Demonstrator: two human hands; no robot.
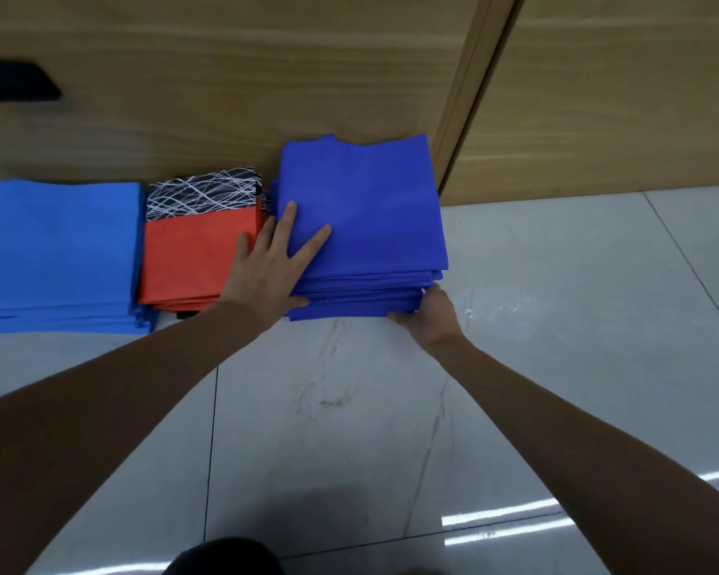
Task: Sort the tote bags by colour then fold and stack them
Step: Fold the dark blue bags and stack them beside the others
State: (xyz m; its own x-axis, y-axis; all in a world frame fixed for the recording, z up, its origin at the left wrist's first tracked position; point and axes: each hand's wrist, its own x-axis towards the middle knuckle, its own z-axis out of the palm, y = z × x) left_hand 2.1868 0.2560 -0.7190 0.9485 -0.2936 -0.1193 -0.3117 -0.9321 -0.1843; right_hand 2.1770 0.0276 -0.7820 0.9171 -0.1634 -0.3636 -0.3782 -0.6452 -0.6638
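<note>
Three folded piles of tote bags sit on the tiled floor (557, 325) against a wooden wall (266, 76): royal-blue pile (370, 209) right, light-blue pile (55, 251) left, red pile (187, 259) between, a patterned bag (202, 193) at its far end. The left hand (266, 267) lies flat, fingers straight, on the royal-blue pile; the right hand (428, 313) grips its near right corner.

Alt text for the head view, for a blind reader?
The left hand lies flat on a stack of folded dark blue fabric tote bags; the right hand grips its near corner. A red stack and a lighter blue stack sit alongside on the tiled floor.
</note>
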